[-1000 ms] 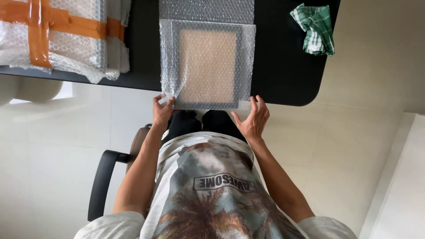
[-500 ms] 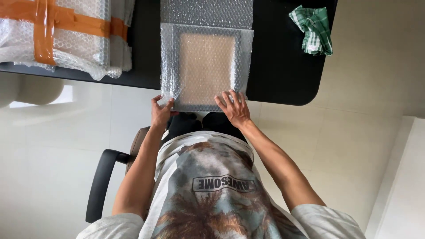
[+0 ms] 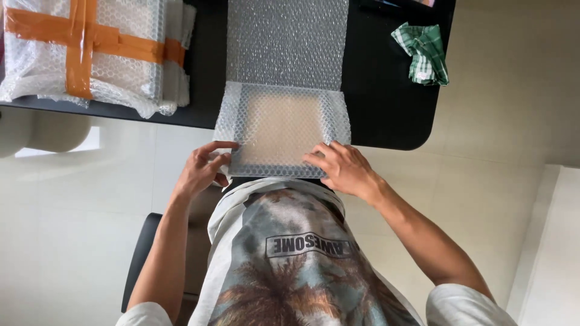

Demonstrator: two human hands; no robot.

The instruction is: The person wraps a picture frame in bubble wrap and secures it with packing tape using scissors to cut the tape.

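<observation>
left hand (image 3: 202,169) pinching, right hand (image 3: 341,169) pressed flat on square tan panel under clear bubble wrap (image 3: 283,130), steadying it at black table (image 3: 386,115) edge.

I see the wrapped flat panel (image 3: 283,130) on the table (image 3: 386,115) between my left hand (image 3: 202,169) and right hand (image 3: 341,169), bubble wrap sheet (image 3: 287,42) stretching beyond it. A taped bundle (image 3: 90,51) lies beyond my left hand; a folded cloth (image 3: 426,54) lies beyond my right.
</observation>
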